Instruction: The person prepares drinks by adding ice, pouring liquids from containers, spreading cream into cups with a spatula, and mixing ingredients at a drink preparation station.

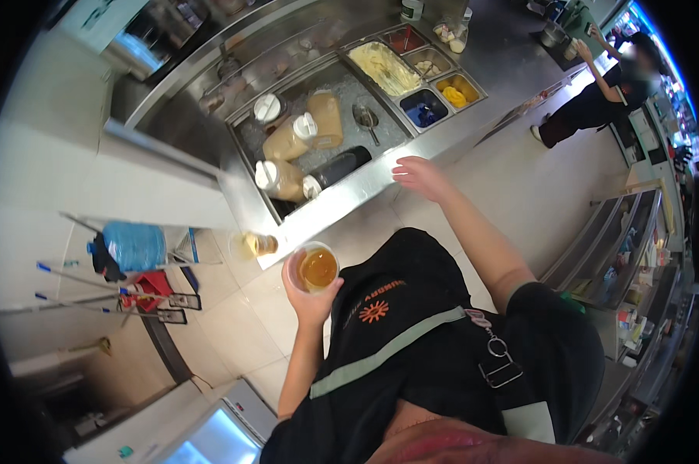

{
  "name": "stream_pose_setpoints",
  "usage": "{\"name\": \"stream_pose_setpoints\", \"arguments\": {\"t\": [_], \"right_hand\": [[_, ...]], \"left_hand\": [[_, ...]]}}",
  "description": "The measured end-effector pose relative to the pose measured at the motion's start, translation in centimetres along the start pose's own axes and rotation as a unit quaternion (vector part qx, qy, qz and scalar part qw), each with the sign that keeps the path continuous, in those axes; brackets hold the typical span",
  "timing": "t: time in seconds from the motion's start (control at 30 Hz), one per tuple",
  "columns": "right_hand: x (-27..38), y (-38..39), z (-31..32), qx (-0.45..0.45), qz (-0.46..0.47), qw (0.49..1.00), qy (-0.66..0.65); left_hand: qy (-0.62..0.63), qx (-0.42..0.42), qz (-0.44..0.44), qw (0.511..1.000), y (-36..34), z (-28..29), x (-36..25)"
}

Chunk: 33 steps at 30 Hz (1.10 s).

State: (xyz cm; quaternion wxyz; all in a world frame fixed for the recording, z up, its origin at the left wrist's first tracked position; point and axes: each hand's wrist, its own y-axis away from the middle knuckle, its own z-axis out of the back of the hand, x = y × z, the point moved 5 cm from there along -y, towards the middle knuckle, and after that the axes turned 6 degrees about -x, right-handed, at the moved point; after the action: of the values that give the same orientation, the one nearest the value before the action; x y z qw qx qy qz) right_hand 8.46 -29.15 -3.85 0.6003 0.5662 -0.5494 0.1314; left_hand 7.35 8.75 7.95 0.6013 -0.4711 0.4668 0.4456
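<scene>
My left hand [303, 298] grips a clear cup of amber liquid [318, 271] in front of my black apron. My right hand [419, 178] is held beside the steel counter's front edge [349, 185], fingers apart, holding nothing. Beyond it is an ice well [334, 85] with several white-lidded bottles of tan drink [287, 139], a dark bottle [345, 166] and a metal scoop [365, 117]. A small container with amber contents [263, 243] sits at the counter's left end.
Food pans [380, 69] adjoin the well. A co-worker [581, 108] in dark clothes stands at the upper right. At left are a blue water jug [133, 247], mops and a red bucket [148, 286]. Steel shelving [612, 247] lines the right; a lit appliance [210, 433] is at lower left.
</scene>
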Motion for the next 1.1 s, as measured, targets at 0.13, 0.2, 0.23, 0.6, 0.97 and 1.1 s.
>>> {"name": "stream_pose_setpoints", "arguments": {"t": [0.13,0.2,0.23,0.6,0.97,1.1], "right_hand": [[-0.8,-17.1,-3.4,-0.090,-0.043,0.991,0.089],[-3.1,-27.3,-0.6,-0.188,-0.025,0.961,0.199],[-3.4,-31.4,1.1,-0.279,-0.005,0.906,0.318],[-10.7,-43.8,3.5,-0.374,-0.120,0.839,0.377],[0.8,-29.1,-1.0,-0.308,0.191,0.862,0.354],[8.0,-21.8,-3.4,-0.227,0.172,0.853,0.438]], "left_hand": [[-0.045,-0.007,-0.004,0.999,-4.7,-0.6,1.8],[-0.067,-0.033,-0.016,0.997,-7.0,-1.7,1.3],[-0.071,-0.047,0.011,0.996,-7.9,-2.2,1.4],[-0.096,-0.215,0.170,0.957,-13.6,-5.7,0.6],[-0.065,-0.114,0.066,0.989,-17.1,-4.2,4.5],[-0.133,-0.030,0.074,0.988,-20.1,-4.9,7.6]]}}
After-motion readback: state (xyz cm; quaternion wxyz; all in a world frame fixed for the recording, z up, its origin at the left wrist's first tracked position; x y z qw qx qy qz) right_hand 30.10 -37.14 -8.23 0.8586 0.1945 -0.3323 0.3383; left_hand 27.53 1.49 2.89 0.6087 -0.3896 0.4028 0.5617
